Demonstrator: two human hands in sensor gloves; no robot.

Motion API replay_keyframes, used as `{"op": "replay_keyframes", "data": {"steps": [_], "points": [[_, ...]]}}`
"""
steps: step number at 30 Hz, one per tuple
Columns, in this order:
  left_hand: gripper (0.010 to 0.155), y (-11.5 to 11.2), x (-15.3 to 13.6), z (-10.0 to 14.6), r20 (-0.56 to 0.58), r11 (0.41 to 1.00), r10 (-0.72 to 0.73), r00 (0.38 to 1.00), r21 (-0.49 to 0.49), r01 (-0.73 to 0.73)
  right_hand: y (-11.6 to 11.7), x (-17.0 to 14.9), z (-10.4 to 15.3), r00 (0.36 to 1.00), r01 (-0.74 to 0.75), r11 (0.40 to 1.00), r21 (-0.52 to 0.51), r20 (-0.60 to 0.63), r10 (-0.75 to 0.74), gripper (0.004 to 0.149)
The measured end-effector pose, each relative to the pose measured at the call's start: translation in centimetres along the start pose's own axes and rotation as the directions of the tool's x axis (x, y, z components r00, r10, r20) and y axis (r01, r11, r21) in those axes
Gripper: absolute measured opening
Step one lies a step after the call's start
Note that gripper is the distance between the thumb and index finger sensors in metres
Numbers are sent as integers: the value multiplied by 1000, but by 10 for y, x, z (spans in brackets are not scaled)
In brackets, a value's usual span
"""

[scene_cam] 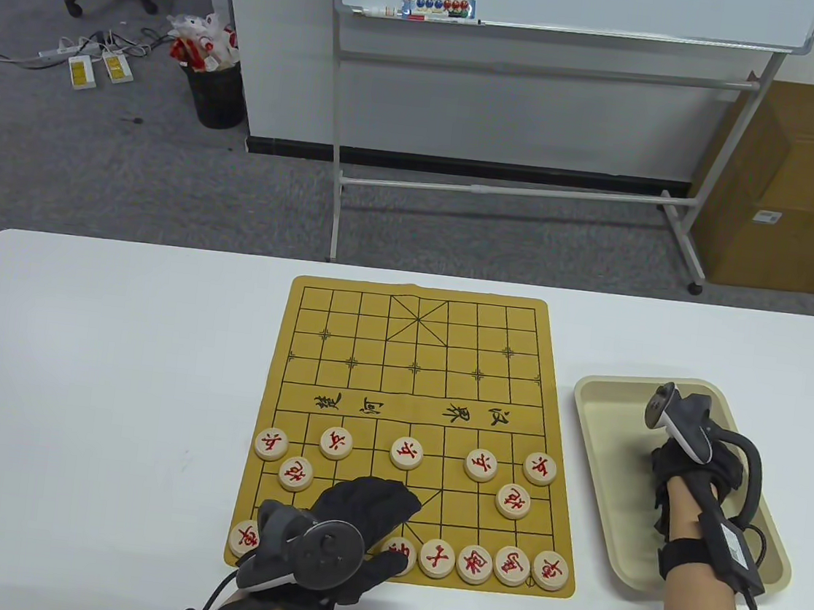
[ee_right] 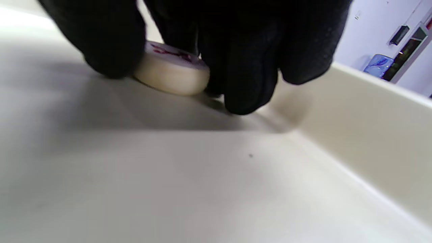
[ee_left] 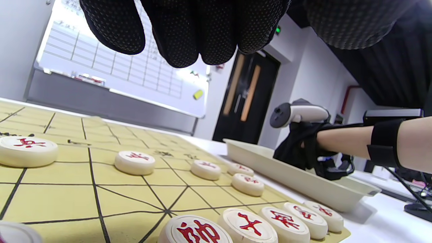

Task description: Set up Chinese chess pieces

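One red-marked piece (ee_right: 172, 72) pinched in the right hand (scene_cam: 690, 462) grip inside the tray (scene_cam: 607, 416); left hand (scene_cam: 360, 520) grip spread.

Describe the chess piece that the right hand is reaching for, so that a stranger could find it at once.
Look right of the yellow board to the beige tray. Inside it, the right hand touches a pale round piece with red writing lying on the tray floor. Every other piece in view sits on the board.

Board (scene_cam: 422, 365) river band: black brush characters, 汉界 legible. Pieces (scene_cam: 407, 453): red characters, 帅 (ee_left: 195, 233) readable.
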State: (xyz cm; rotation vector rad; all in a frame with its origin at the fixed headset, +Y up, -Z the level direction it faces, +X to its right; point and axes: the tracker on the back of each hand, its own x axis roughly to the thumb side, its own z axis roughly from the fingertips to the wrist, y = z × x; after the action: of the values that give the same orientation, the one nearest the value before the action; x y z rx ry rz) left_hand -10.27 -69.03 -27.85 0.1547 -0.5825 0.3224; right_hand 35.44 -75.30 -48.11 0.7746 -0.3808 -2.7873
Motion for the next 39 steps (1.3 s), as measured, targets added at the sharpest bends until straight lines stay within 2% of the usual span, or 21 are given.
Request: {"op": "replay_keyframes", "data": {"steps": [3, 7, 11, 13, 16, 18, 22, 25, 28, 32, 35, 39], "points": [[73, -1, 2, 0, 5, 1000, -8, 1000, 0, 8, -3, -3, 1, 998, 52, 998, 26, 15, -53, 72], [73, 0, 5, 1, 11, 1000, -18, 1000, 13, 18, -20, -6, 18, 992, 113, 993, -45, 62, -110, 73], [74, 2, 9, 3, 16, 999, -20, 1000, 45, 19, -53, -8, 60, 945, 274, 956, -106, 216, -247, 77], [75, 3, 12, 4, 24, 997, -29, 999, 67, 27, -66, -6, 91, 882, 384, 918, -99, 334, -333, 78], [80, 4, 20, 7, 45, 995, -35, 998, 99, 30, -77, 2, 148, 685, 562, 826, -42, 583, -436, 77], [82, 5, 25, 9, 62, 993, -42, 997, 111, 35, -78, 10, 188, 544, 617, 786, 49, 695, -470, 75], [80, 7, 34, 14, 93, 985, -57, 994, 170, 40, -68, 30, 252, 359, 592, 779, 209, 796, -486, 75], [74, 9, 44, 18, 152, 972, -96, 984, 228, 60, -57, 47, 284, 267, 534, 799, 276, 841, -470, 78], [70, 12, 57, 24, 201, 945, -199, 959, 297, 134, -45, 59, 300, 196, 511, 790, 338, 849, -490, 83], [53, 10, 63, 25, 205, 929, -247, 947, 328, 172, -34, 66, 304, 84, 473, 732, 490, 802, -591, 85], [46, 9, 62, 25, 237, 942, -208, 949, 309, 130, -30, 66, 301, 77, 465, 734, 495, 803, -591, 86], [48, 10, 68, 24, 263, 947, -245, 933, 271, 172, -26, 69, 300, 50, 435, 729, 528, 795, -605, 85]]}}
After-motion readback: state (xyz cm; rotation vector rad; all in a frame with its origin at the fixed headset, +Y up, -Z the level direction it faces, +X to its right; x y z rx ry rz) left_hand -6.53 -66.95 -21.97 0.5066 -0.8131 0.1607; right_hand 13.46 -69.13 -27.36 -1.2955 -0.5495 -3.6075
